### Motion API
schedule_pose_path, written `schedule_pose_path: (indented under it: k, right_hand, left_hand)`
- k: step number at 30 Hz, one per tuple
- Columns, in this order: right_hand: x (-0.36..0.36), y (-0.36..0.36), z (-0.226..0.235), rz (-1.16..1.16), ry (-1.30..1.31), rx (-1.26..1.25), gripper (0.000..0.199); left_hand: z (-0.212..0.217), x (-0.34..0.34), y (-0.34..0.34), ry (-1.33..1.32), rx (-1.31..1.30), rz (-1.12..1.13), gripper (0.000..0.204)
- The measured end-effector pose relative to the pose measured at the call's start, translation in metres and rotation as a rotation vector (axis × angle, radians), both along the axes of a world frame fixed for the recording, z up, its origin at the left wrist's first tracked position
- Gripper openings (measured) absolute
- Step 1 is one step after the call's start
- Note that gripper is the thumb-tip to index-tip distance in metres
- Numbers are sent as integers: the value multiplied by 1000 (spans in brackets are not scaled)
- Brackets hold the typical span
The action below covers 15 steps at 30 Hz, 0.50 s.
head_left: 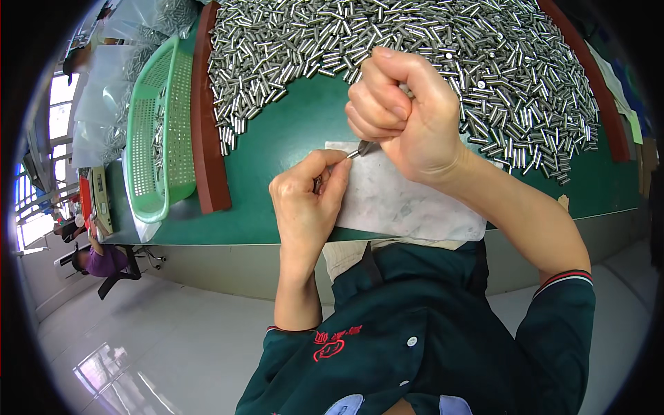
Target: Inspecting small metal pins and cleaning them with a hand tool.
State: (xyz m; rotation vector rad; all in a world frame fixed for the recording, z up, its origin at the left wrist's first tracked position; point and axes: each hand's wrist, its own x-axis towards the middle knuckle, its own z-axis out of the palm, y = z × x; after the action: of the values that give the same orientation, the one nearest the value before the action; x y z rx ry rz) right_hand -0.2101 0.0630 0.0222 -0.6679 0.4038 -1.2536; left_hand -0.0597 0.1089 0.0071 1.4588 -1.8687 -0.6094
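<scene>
My left hand (308, 194) is closed in a pinch, with a small shiny metal pin (353, 154) sticking out between thumb and forefinger. My right hand (408, 114) is a fist above and to the right of it, wrapped round a hand tool. Only the tool's dark tip (365, 146) shows below the fist, meeting the pin's end; my fingers hide the rest, so its kind is unclear. Beneath both hands lies a smudged white sheet (408, 207) on the green tabletop (277, 135). Beyond them spreads a broad heap of loose metal pins (304, 38).
Red-brown bars (209, 124) (595, 83) border the heap left and right. Outside the left bar stands a green perforated basket (181, 138) with some pins in it. Clear plastic bags (104, 104) of metal parts lie farther left. A seated person (104, 261) in purple is in the left background.
</scene>
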Motion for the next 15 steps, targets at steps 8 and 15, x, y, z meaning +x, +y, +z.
schedule_pose_path:
  k: [8, 15]
  right_hand:
    - [-1, -1, 0, -17, 1, -18, 42]
    - [2, 4, 4, -24, 38, 9, 42]
  left_hand:
    - [1, -1, -1, -10, -1, 0, 6]
    - [2, 0, 0, -7, 7, -1, 7]
